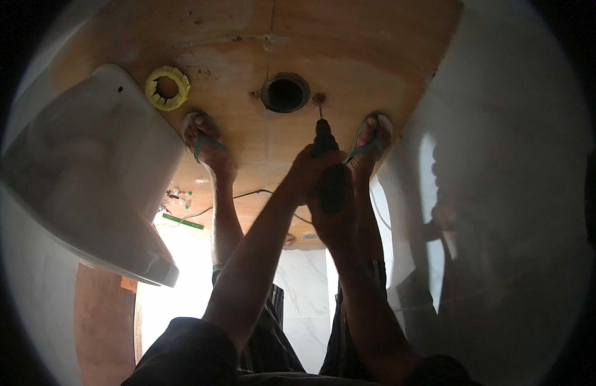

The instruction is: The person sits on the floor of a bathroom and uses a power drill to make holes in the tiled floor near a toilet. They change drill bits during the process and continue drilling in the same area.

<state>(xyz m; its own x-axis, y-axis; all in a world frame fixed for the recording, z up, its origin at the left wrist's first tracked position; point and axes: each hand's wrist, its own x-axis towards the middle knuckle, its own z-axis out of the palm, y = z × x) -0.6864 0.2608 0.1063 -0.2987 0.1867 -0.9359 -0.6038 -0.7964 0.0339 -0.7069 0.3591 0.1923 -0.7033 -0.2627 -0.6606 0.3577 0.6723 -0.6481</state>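
Note:
Both my hands are on a dark power drill [332, 186] that points down at the tiled floor. My right hand [332, 217] grips its rear, while my left hand [305, 169] is wrapped around the body near the chuck. The thin bit reaches a dusty brown spot [319, 99] on the floor; whether the tip is inside a hole I cannot tell. Just left of that spot is a round drain opening [285, 92]. On the opening's other side is a small dark mark [254, 94]. A yellow wax-like ring [167, 88] lies farther left.
A white ceramic toilet bowl [95, 159] lies close at the left. A dark cord [252, 194] runs across the floor behind my feet. Small fittings [182, 194] and a green strip [183, 221] lie near the left leg. A glossy tiled wall [500, 193] rises at the right.

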